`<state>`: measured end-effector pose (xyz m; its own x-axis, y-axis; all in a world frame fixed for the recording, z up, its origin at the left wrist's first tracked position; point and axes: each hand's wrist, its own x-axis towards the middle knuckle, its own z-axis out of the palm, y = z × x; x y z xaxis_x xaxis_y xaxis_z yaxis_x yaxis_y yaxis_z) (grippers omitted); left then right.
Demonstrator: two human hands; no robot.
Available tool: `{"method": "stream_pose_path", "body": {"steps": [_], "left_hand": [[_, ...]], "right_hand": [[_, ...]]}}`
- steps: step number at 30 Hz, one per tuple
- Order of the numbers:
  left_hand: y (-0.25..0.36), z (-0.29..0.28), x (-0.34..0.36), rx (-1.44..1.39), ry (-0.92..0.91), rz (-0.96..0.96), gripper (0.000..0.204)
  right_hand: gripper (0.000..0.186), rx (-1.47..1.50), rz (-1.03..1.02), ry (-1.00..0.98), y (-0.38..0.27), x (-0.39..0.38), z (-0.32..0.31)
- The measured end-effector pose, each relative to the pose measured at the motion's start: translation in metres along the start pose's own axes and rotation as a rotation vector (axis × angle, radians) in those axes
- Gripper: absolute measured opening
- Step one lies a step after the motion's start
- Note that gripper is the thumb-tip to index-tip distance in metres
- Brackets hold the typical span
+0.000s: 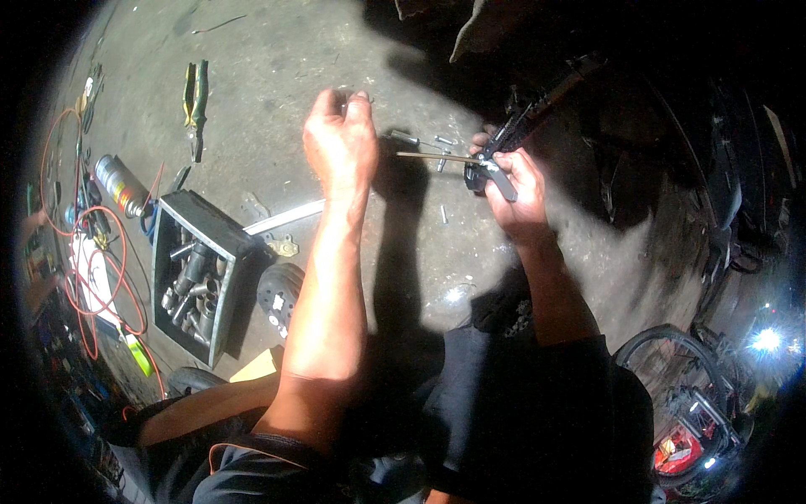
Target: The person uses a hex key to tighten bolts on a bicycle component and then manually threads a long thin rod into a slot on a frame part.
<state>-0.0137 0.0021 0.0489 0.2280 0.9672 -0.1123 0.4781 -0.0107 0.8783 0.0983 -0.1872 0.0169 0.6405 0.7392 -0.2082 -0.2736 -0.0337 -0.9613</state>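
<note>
My right hand (pixel 522 186) grips a black mechanical part (pixel 495 175) with a flat, lever-like piece on it. A long dark assembly (pixel 537 109) runs from that part up to the far right, into shadow. From the part, a thin brass-coloured rod (pixel 432 156) sticks out to the left, its tip short of my left hand. Raised over the floor, my left hand (pixel 342 141) is closed, thumb and fingers curled together; whatever is between them is too small to make out. Several small metal bolts (pixel 445 140) lie on the concrete by the rod.
Left of my left arm stands a metal box (pixel 220 323) of sockets. Beyond it are a spray can (pixel 124 189), pliers (pixel 196 113) and a looped orange cord (pixel 124 252). A clog (pixel 275 294) shows beside my forearm. A wheel (pixel 667 332) is at lower right.
</note>
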Motion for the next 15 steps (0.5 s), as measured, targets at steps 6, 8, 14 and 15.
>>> {"method": "stream_pose_path", "body": {"steps": [6,8,14,15], "left_hand": [[0.008,0.007,-0.008,-0.093,0.088,0.403,0.014],[0.012,0.007,-0.013,-0.136,0.114,0.664,0.008],[0.008,0.019,-0.019,-0.281,0.167,0.389,0.019],[0.006,0.02,-0.019,-0.343,0.189,0.264,0.023]], "right_hand": [[0.026,-0.249,-0.063,-0.036,0.008,-0.002,-0.01],[0.022,-0.231,-0.087,-0.02,0.009,-0.001,-0.011],[0.009,-0.616,-0.464,0.041,0.008,0.006,-0.011],[0.008,-0.645,-0.473,0.03,0.002,0.005,-0.009]]}}
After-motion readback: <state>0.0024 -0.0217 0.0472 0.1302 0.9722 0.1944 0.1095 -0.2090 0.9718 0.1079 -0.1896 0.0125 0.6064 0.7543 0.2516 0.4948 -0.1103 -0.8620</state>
